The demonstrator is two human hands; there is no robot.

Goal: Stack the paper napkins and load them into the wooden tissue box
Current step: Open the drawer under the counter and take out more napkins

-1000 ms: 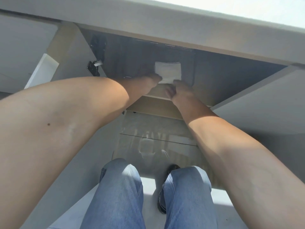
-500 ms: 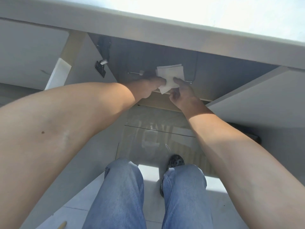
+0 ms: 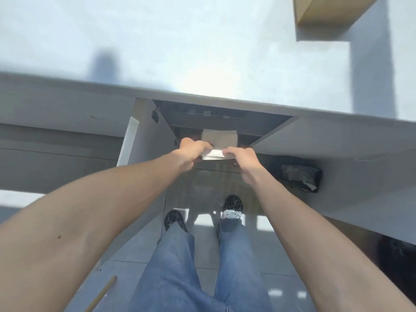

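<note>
A stack of white paper napkins is held in front of the open cabinet under the white counter. My left hand grips the stack's left end and my right hand grips its right end. The stack's top face is in shade and its front edge shows several layers. A light wooden box stands on the counter at the far right, partly cut off by the frame's top edge.
The white counter spans the upper view, its front edge just above the hands. An open cabinet door hangs at the left and another at the right. A crumpled dark bag lies on the floor. My legs and shoes stand below.
The view has risen and pulled back, so the counter top and the wooden box now show. Both hands have drawn the napkin stack out of the cabinet toward me.
</note>
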